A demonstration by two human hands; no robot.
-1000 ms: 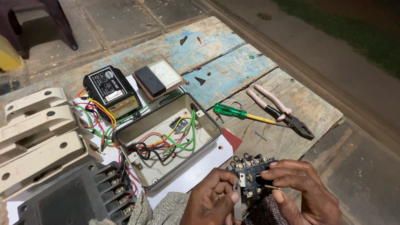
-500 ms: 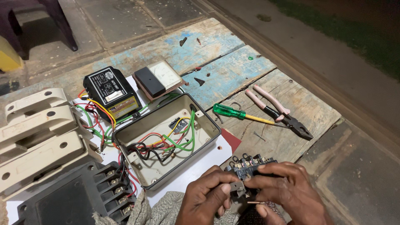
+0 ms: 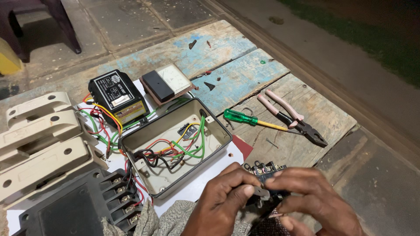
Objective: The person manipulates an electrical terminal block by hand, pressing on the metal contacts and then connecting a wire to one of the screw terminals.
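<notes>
Both of my hands meet at the bottom of the view around a small black terminal block with metal screw terminals along its top. My left hand grips its left side, thumb and fingers pinching a small grey metal piece at the front. My right hand covers the block's right side with fingers curled over it. Most of the block is hidden under my fingers. Just left of my hands stands an open grey box holding green, red, yellow and black wires.
A green-handled screwdriver and pink-handled pliers lie on the wooden planks to the right. A black module and a panel meter sit behind the box. Cream switch covers and a black finned base fill the left.
My hands and the terminal block have shifted slightly left and lower in view. The fingers of both hands have closed further over the block, hiding more of it.
</notes>
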